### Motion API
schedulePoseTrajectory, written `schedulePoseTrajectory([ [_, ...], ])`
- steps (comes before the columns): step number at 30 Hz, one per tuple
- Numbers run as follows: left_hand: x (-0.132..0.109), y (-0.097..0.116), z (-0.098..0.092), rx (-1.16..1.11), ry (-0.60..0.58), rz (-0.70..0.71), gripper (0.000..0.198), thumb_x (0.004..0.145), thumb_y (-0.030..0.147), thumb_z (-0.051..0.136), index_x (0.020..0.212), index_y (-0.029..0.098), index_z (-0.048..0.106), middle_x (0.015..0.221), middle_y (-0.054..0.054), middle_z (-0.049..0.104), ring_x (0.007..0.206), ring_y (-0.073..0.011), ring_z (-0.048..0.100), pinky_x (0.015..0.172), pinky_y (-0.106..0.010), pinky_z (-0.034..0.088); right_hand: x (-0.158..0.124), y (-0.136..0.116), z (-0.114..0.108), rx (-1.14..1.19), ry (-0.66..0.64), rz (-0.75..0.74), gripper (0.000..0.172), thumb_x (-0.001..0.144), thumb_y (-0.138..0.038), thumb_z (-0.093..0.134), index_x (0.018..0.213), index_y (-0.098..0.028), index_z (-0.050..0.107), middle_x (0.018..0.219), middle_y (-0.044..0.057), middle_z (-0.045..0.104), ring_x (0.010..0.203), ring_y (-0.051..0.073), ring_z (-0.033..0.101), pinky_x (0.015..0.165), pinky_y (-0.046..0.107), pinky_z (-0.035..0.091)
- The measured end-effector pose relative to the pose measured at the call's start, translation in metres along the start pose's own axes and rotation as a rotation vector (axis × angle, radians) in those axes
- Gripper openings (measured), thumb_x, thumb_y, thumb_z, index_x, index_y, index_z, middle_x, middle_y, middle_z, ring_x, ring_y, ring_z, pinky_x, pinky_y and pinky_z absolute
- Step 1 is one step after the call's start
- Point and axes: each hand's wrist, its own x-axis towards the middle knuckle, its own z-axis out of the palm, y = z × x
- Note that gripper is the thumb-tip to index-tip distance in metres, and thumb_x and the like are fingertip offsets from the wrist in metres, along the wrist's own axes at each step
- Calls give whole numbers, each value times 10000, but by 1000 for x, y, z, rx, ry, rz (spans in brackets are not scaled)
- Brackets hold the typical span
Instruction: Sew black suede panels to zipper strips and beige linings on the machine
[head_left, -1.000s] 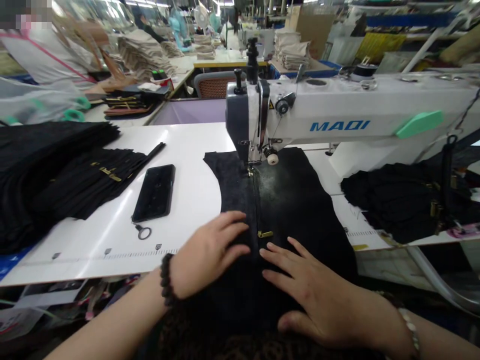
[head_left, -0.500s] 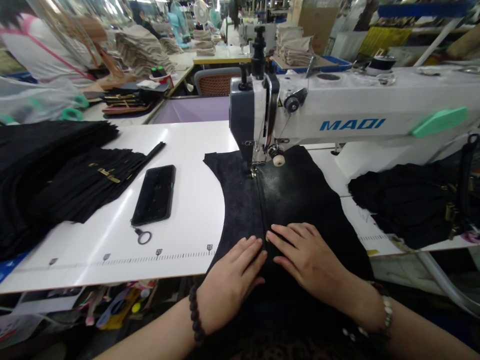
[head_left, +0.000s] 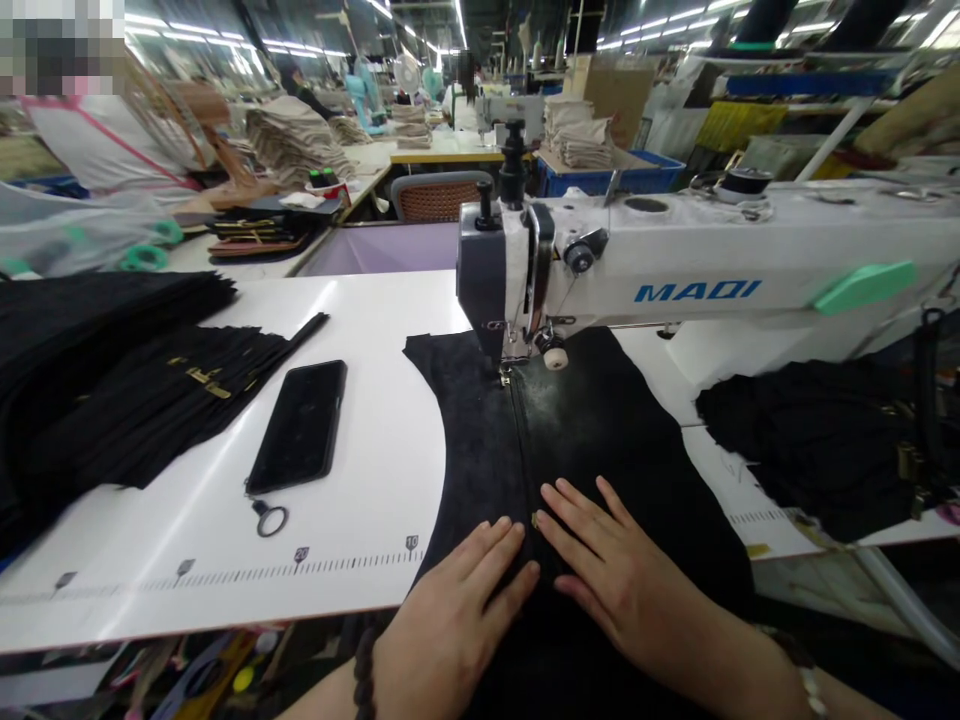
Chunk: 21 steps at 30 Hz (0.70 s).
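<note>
A black fabric piece [head_left: 480, 450] lies under the presser foot [head_left: 505, 377] of a white and grey MAQI sewing machine [head_left: 697, 255]. A dark zipper-like strip [head_left: 523, 425] runs down it from the foot toward me. My left hand [head_left: 459, 605] rests flat on the cloth just left of this strip, fingers stretched forward. On the right side of the strip, my right hand [head_left: 619, 560] lies palm down with fingers spread. By its fingertips shows a small gold-coloured metal piece [head_left: 535, 519], perhaps a zipper pull.
Left of the cloth lie a phone [head_left: 300, 425] with a ring strap and a stack of black pieces [head_left: 142, 400] with gold zipper parts. More black pieces [head_left: 817, 440] sit at the right. A ruler scale [head_left: 300, 570] marks the table's front edge. A person [head_left: 105, 140] is at the far left.
The camera view has tilted up, so everything sits lower in the picture. My right fingers are spread wider. Both hands stay on the cloth beside the strip.
</note>
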Motion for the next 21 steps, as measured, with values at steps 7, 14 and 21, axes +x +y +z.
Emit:
schedulePoseTrajectory([
  [7, -6, -5, -1, 19, 21, -14, 376, 866, 79, 332, 1183, 142, 524, 1233, -126, 523, 1137, -249, 493, 865, -357, 489, 4, -9, 5, -13, 67, 52, 355, 886, -230, 361, 1206, -146, 489, 1279, 96, 476, 1183, 252, 428, 901, 497, 419],
  [14, -8, -8, -2, -19, 35, -18, 371, 861, 123, 377, 1211, 141, 500, 1248, -123, 511, 1175, -236, 453, 937, -350, 434, 6, -8, 5, -32, 91, 37, 351, 879, -253, 381, 1190, -158, 514, 1261, 89, 496, 1158, 236, 454, 892, 447, 424],
  [21, -11, -9, 3, -57, 26, -22, 356, 859, 141, 428, 1207, 150, 502, 1258, -118, 502, 1186, -236, 440, 954, -341, 421, 6, -6, 3, -92, 117, 14, 347, 861, -247, 402, 1171, -159, 530, 1232, 78, 523, 1128, 220, 484, 879, 395, 433],
])
